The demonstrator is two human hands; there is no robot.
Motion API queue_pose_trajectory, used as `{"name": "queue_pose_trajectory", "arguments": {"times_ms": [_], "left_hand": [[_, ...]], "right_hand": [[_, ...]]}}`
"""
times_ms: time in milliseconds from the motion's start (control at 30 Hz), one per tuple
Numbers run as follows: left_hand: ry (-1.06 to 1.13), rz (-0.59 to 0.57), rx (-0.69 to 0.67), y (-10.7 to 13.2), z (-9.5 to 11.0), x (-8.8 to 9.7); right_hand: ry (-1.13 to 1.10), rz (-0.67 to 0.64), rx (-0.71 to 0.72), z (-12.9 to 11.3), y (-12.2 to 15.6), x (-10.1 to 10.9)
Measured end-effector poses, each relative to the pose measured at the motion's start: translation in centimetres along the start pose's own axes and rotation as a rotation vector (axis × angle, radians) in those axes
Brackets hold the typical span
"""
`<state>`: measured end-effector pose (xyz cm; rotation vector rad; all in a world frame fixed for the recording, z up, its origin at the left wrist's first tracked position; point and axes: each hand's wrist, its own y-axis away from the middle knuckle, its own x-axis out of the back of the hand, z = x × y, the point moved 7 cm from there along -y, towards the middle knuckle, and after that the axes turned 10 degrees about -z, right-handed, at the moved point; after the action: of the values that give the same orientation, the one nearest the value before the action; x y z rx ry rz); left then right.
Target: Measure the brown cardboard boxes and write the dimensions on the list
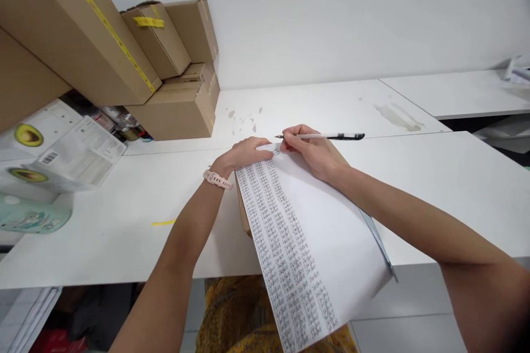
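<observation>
One sheet [327, 209]: handwritten columns run down its nine o'clock side, bare paper towards three; its six o'clock end overhangs the tabletop [418, 198] above my lap, likely so the upper lines sit within comfortable reach.
Left hand [249, 153]: at the sheet's eleven o'clock, gripping nothing, thumb laid on the paper near the top edge, probably to stop it sliding.
Right hand [311, 153]: at twelve o'clock, thumb and fingers pinched round the pen [327, 136], resting over the bare side, I judge so my wrist leaves the columns readable.
Pen: tip towards nine, barrel towards three; I can't tell whether the tip touches paper.
Brown backing [243, 210]: peeks from beneath at nine, presumably for firmness.
Cardboard boxes [178, 113]: stacked at ten, well apart, which gives my elbows room.
</observation>
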<state>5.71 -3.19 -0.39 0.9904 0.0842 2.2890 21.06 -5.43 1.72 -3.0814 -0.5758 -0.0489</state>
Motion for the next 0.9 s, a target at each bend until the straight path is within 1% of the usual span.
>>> {"name": "queue_pose_trajectory", "arguments": {"times_ms": [67,133,233,267,333,400,467,533,700,900], "left_hand": [[-0.033,0.015,-0.001,0.1,0.1,0.1],[-0.054,0.020,-0.013,0.2,0.2,0.0],[-0.082,0.047,-0.026,0.3,0.4,0.1],[-0.098,0.060,-0.029,0.3,0.4,0.1],[-0.126,0.081,-0.033,0.4,0.5,0.2],[-0.139,0.086,-0.035,0.3,0.5,0.2],[-0.144,0.082,-0.031,0.3,0.5,0.2],[-0.146,0.078,-0.025,0.4,0.6,0.2],[-0.154,0.080,-0.013,0.6,0.6,0.2],[-0.142,0.062,-0.018,0.6,0.5,0.2]], "right_hand": [[0.046,0.003,-0.029,-0.2,0.3,-0.1],[0.147,0.038,-0.047,-0.4,0.4,0.1],[0.296,0.090,-0.025,-0.2,0.2,0.4],[0.333,0.086,-0.004,0.0,0.0,0.4],[0.386,0.037,0.042,0.4,-0.5,0.2],[0.385,-0.024,0.075,1.0,-0.8,-0.2],[0.335,-0.054,0.089,1.5,-1.0,-0.3],[0.319,-0.041,0.085,1.8,-1.2,-0.2],[0.382,0.022,0.103,1.5,-1.2,-0.1],[0.424,0.023,0.123,1.4,-1.3,-0.2]]}}
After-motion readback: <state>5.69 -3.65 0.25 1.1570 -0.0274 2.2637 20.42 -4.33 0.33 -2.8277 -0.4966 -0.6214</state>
